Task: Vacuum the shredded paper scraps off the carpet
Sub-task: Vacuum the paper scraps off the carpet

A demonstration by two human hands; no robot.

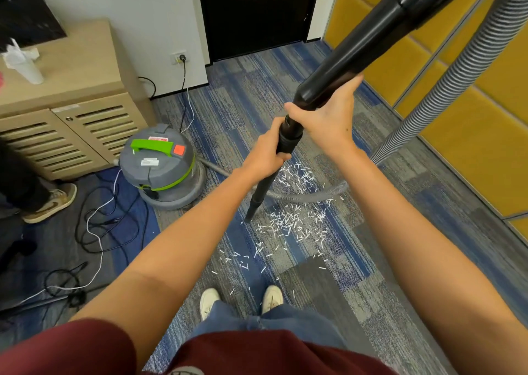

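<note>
The room is floored with blue-and-grey striped carpet tiles (357, 274). A dark door (257, 17) stands at 12 o'clock and yellow padded wall panels (471, 146) run along 2 o'clock.

The white shredded paper scraps (288, 220) lie on the carpet just below the middle of the view. They are thickest at the centre and thin out toward 6 o'clock, where a few strips lie near the person's 2 white shoes (210, 300).

The long black plastic vacuum wand (351, 51) slants down from 1 o'clock. Its narrow tip is at the 9 o'clock edge of the scrap patch.

The left hand (267, 151) holds the wand's thin lower section, fingers curled tight round it. The right hand (328, 117), just above at 1 o'clock, grips the joint where the tube thickens, thumb on 1 side and fingers wrapped round the other.

A grey ribbed hose (445, 83) drops past the panels and crosses the scraps. It leads to the grey drum vacuum cleaner with a green handle (160, 166) at 10 o'clock of the patch.

Black and white cables (100, 226) sprawl at 8 o'clock, a pale louvred wooden cabinet (71, 89) stands at 10 o'clock, and another person's tan shoe (53, 200) sits at 9 o'clock.
</note>
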